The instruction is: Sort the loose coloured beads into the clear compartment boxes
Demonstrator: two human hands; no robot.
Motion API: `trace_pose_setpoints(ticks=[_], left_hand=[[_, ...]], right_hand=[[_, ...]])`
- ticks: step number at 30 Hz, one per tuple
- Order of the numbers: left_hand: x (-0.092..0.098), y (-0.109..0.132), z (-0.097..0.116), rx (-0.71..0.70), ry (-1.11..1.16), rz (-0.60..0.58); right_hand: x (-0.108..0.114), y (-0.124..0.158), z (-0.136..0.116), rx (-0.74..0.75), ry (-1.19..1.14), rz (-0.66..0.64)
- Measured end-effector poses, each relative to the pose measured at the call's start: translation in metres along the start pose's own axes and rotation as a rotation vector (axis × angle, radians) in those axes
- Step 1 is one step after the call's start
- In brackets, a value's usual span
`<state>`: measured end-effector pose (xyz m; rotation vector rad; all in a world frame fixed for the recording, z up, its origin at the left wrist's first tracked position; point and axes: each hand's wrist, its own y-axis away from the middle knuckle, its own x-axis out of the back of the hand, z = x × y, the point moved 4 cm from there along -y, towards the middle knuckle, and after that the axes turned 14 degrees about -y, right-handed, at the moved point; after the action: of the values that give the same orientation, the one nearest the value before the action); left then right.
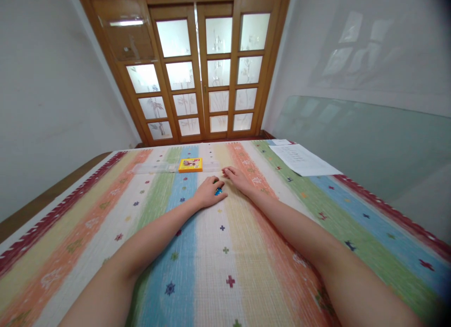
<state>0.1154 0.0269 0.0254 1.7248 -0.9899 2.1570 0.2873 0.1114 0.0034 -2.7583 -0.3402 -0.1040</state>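
A striped cloth (211, 280) covers the table, reaching well past both hands on either side; wooden doors (203, 59) stand beyond its far edge. A paper sheet (303, 160) lies near the right edge. Just apart, the left hand (205, 193) closes round something, while the right hand (237, 178) bends its fingers, whether on anything I cannot tell. Cloth shows between the left hand and a yellow box (190, 165). The small blue thing (218, 191) sits in the left hand's grasp.
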Motion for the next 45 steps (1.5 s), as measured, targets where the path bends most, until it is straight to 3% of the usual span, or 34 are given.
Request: trace_pose_setpoints(ticks=[7,13,19,23,28,37,45], left_hand=[[-0.008,-0.019,-0.007,0.025,-0.032,0.033],[-0.003,-0.011,-0.022,0.001,-0.026,0.021],[0.017,0.02,-0.069,0.054,-0.055,-0.005],[0.03,0.044,-0.104,0.111,-0.104,-0.022],[0.033,0.058,-0.126,0.16,-0.149,0.058],[0.024,0.054,-0.131,0.15,-0.058,0.015],[0.031,0.051,-0.127,0.184,-0.083,0.02]], right_hand=[[0.002,0.002,-0.001,-0.052,-0.097,0.041],[0.002,0.003,0.0,-0.065,-0.069,0.023],[0.003,0.003,0.0,-0.051,0.042,-0.006],[-0.003,0.008,-0.011,0.02,0.241,-0.038],[-0.025,0.017,-0.023,0.17,0.515,-0.242],[-0.027,0.014,-0.019,0.217,0.572,-0.274],[-0.022,0.007,-0.012,0.168,0.669,-0.113]])
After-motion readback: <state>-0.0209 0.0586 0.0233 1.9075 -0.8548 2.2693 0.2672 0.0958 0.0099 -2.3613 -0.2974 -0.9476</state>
